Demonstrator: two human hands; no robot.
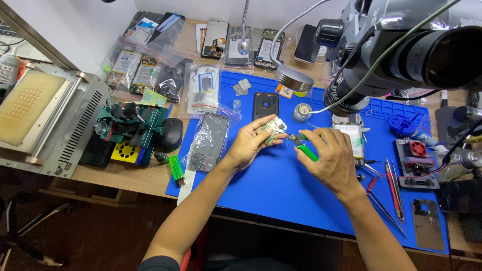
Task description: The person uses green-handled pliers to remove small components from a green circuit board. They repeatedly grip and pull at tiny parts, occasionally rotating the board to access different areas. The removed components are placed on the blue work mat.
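Both forearms reached forward over the blue mat (281, 190). Right hand (329, 158), knuckles up, gripped green-handled pliers (305, 148). Left hand (251, 143), palm up, pinched a small circuit board (273, 129) above the mat, tips at its edge. Beyond: black phone frame (265, 105).

Your two arms enter view from bottom edge, both bare from elbow down to wrist. No watch, no bracelet, no ring visible on either. No gloves: your left hand (247, 143) and right hand (329, 158) uncovered, fingernails short. Your left arm shows dark sleeve (159, 263) edge at bottom of frame, near upper arm, colour close to black or navy; fabric detail too small to tell. Your right arm runs off frame bare, sleeve there not seen. Rest of your body out of view.
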